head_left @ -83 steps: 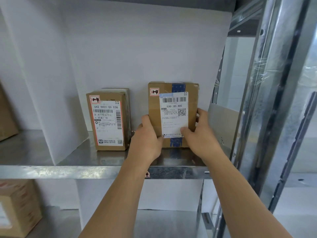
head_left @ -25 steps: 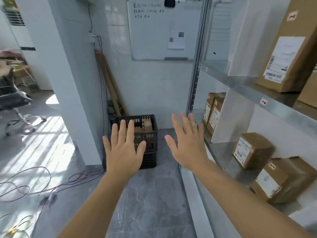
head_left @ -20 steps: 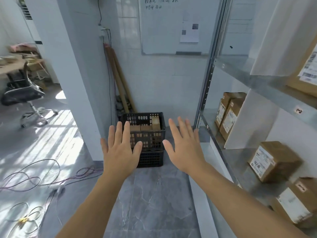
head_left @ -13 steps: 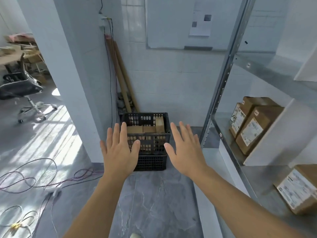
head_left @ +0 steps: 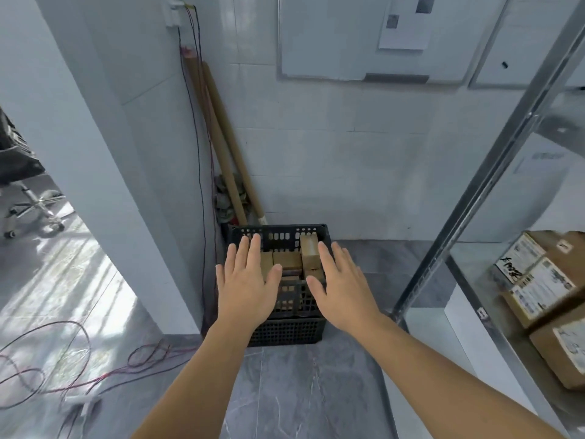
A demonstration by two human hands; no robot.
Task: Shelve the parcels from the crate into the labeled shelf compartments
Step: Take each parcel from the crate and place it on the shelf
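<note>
The brown cardboard parcels (head_left: 286,260) sit packed in the black slotted plastic crate (head_left: 285,331), which is on the grey stone floor (head_left: 300,391) against the white tiled wall. One tall parcel (head_left: 309,248) stands on end with its long axis upright at the crate's three o'clock side, and flatter ones lie low toward nine o'clock. The whole load lies at twelve o'clock from me, ahead and below. My left hand (head_left: 245,293) and right hand (head_left: 343,294) are stretched out side by side, palms down, over the crate's near edge, and I don't think either touches anything yet. My fingers (head_left: 326,258) are straight, slightly spread, and hold nothing. The right hand is nearer the upright parcel, so I judge it leads the next grasp. At three o'clock the metal shelf (head_left: 474,201) already carries labelled cardboard boxes (head_left: 538,280). At eleven o'clock cardboard tubes (head_left: 221,147) lean in the corner. At eight o'clock loose cables (head_left: 63,359) trail across the floor.
</note>
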